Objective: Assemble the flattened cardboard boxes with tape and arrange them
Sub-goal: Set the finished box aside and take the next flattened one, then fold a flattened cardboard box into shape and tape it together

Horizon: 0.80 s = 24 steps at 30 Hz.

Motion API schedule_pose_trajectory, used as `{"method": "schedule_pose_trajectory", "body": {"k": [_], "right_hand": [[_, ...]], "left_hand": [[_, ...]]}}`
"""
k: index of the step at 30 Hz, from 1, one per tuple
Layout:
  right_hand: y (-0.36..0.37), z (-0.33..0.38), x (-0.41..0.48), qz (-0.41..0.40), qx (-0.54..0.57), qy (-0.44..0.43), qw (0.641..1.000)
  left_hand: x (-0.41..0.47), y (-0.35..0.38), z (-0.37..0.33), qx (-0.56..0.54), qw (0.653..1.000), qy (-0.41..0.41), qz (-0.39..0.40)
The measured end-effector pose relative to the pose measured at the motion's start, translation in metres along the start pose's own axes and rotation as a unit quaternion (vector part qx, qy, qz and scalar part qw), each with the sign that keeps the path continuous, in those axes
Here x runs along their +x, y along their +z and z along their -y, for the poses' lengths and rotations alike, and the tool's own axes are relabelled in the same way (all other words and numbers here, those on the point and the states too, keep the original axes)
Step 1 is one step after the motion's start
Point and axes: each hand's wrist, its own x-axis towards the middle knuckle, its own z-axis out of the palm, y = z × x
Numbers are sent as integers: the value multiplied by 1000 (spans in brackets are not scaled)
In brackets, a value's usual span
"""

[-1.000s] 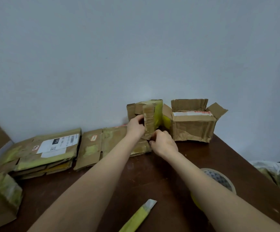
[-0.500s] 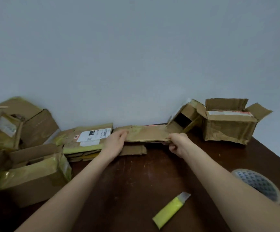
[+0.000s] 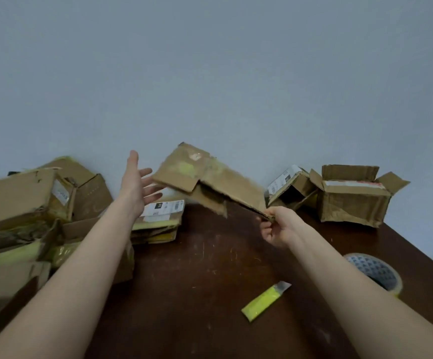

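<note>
A flattened cardboard box (image 3: 210,182) hangs tilted in the air above the dark wooden table (image 3: 210,268). My right hand (image 3: 275,226) pinches its lower right corner. My left hand (image 3: 137,182) is raised beside the box's left edge with fingers spread, holding nothing. A stack of flattened boxes (image 3: 158,221) with a white label lies at the back, partly hidden by my left forearm. A roll of clear tape (image 3: 373,270) lies at the right edge, and a yellow utility knife (image 3: 264,300) lies in front.
Two opened boxes stand at the back right against the wall: a small one on its side (image 3: 290,187) and a larger one with flaps up (image 3: 352,200). Several assembled and crumpled boxes (image 3: 23,208) crowd the left side. The table's right edge runs diagonally.
The flattened box was lifted off the table by my right hand. My left hand let go of it and opened. Before that, the small box was set down at the back right.
</note>
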Motion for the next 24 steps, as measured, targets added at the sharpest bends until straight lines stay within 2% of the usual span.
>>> {"method": "schedule_pose_trajectory", "body": {"k": [4,7,10,13,16,20,22,24], "right_hand": [[-4,-18,-18,34,-161,-107,980],[-3,-26,-33,12,-248,-220,944],[2,-35,-46,-2,-231,-318,919],[10,-60,-46,-7,-261,-365,894],[10,-91,-39,-36,-333,-359,871],[2,-101,-34,6,-403,-382,832],[7,-91,-39,30,-374,-433,819],[16,-74,-44,47,-328,-462,823]], "left_hand": [[-28,-20,1,150,987,48,16],[-47,-27,21,118,985,116,43],[-64,-33,39,100,978,167,79],[-80,-33,59,128,970,184,97],[-92,-33,84,141,969,163,118],[-105,-47,94,59,973,213,64],[-105,-52,96,73,964,244,74],[-103,-53,94,133,948,278,85]]}}
